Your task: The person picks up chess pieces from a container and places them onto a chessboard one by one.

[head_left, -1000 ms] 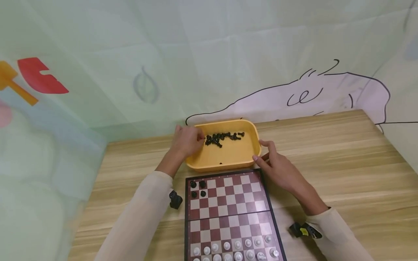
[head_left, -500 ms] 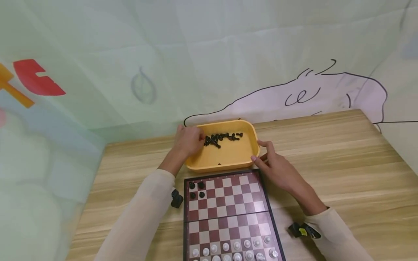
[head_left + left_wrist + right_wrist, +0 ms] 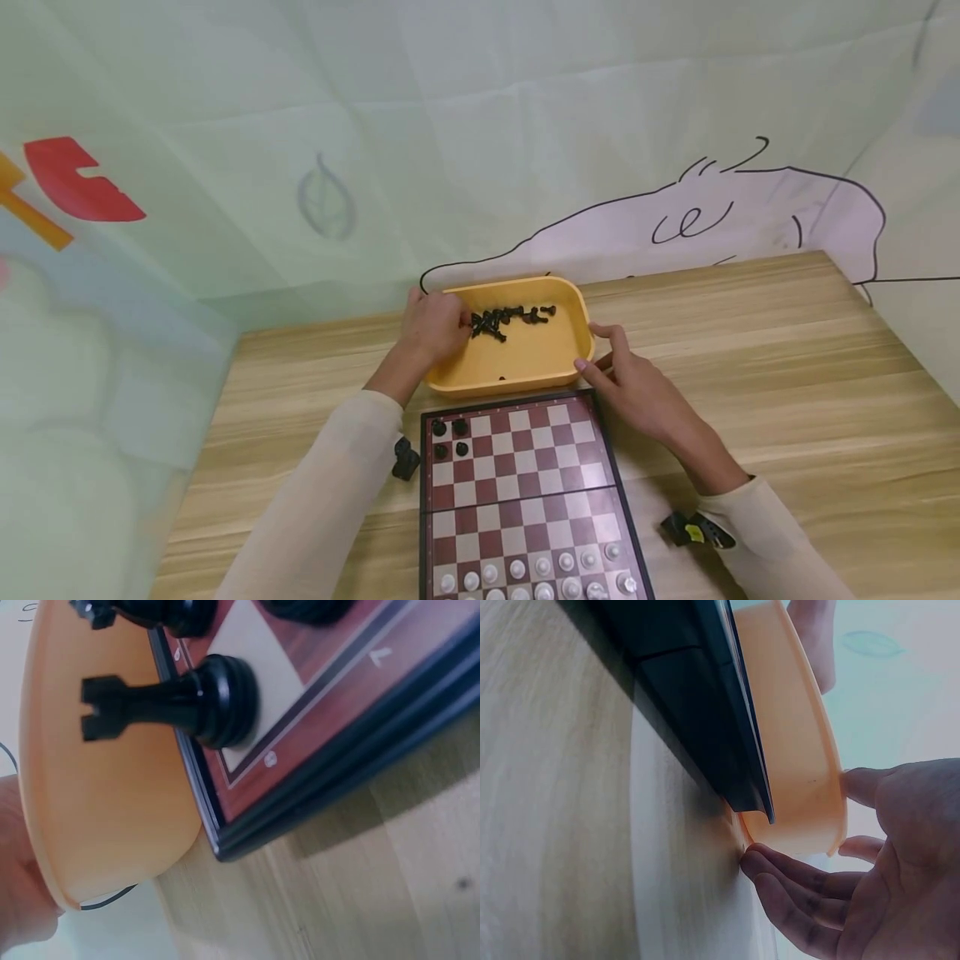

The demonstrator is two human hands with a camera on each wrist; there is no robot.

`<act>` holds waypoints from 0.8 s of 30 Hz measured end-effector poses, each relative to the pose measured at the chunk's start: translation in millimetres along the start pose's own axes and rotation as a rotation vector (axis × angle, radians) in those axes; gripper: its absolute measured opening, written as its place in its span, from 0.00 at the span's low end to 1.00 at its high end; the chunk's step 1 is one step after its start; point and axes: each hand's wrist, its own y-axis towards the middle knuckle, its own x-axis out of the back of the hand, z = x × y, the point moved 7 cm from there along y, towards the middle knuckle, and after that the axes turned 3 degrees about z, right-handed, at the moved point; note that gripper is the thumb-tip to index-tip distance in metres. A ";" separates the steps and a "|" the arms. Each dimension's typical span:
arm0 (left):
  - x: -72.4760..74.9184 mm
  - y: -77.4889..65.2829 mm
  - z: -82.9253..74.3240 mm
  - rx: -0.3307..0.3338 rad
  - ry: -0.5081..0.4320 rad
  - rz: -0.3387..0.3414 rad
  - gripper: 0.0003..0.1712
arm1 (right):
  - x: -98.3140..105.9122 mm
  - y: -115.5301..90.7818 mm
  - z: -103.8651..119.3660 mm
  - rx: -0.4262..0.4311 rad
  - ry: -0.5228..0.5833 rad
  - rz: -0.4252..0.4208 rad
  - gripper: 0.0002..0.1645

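My left hand (image 3: 435,323) reaches over the left end of a yellow plastic tray (image 3: 525,362). Its fingertips are at the left end of a pile of black chess pieces (image 3: 491,321); whether they pinch one is hidden. At the tray's right front corner, my right hand (image 3: 637,387) holds the wall, thumb on the rim and other fingers around the side and low down. Just in front of the tray lies a chessboard (image 3: 517,483). Black pieces stand on its far left squares, including a black rook (image 3: 172,701) on the corner. White chess pieces (image 3: 517,570) line its near end.
Beneath everything is a wood-grain table (image 3: 787,375), its back edge against a printed cloth backdrop (image 3: 525,150). A small black piece (image 3: 502,378) lies apart near the tray's front wall. Black wrist cameras (image 3: 405,458) are strapped at both cuffs.
The whole head view has shifted slightly. My left hand stays at the pile with its fingertips a little farther in; my right hand keeps its place at the tray corner.
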 end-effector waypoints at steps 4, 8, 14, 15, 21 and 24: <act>-0.8 -0.4 0.7 0.001 0.015 0.006 0.16 | 0.1 -0.3 0.9 0.006 0.002 0.003 0.39; -0.8 -1.0 0.9 0.001 0.012 0.001 0.18 | -0.1 -0.2 0.6 0.009 0.002 0.004 0.40; -1.5 -1.6 3.9 0.020 0.007 0.015 0.20 | -1.2 2.1 1.7 0.020 0.000 0.004 0.40; -1.6 -1.9 4.3 0.024 0.007 0.019 0.20 | -1.5 2.4 1.9 0.022 0.000 0.004 0.40; -2.3 -5.1 5.3 0.031 0.015 0.047 0.24 | -3.8 3.2 3.1 0.025 -0.003 0.011 0.40; -2.0 -5.6 5.6 0.027 0.014 0.060 0.25 | -3.9 3.9 2.7 0.026 -0.006 0.012 0.39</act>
